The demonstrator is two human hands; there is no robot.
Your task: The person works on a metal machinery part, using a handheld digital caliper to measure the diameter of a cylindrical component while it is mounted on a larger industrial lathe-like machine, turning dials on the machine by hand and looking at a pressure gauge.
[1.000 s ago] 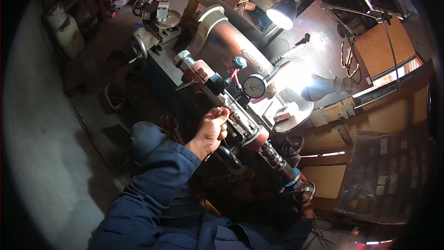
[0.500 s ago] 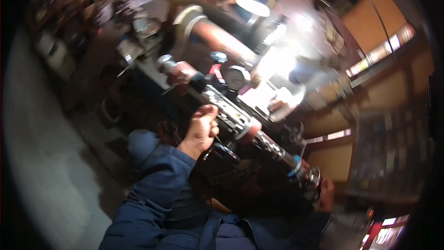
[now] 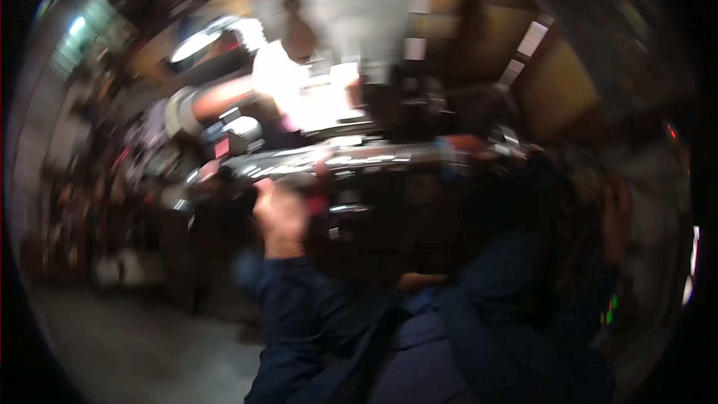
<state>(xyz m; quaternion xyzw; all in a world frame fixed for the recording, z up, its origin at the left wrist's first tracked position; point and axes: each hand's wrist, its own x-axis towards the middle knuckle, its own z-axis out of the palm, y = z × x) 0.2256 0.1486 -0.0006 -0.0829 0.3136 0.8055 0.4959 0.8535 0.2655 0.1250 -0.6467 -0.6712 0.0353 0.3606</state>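
A long shiny metal bar-like machine runs across the middle of the view, with a blue band near its right end. Just below its left part is my left hand, smeared by motion, so its fingers and any hold cannot be made out. A round dial gauge stands above the bar at the left. Dim at the far right, apart from the machine, a blurred shape appears to be my right hand; its fingers do not show clearly.
A bright lamp glares over the bench behind the machine. A reddish-brown cylinder with a pale collar lies back left. Cluttered shelves and loose items fill the left. Grey floor shows at lower left; wooden panels stand back right.
The whole view has swung, so the machine now lies nearly level instead of slanting. My left hand stays near the bar. My right hand appears to have moved away from the bar's right end.
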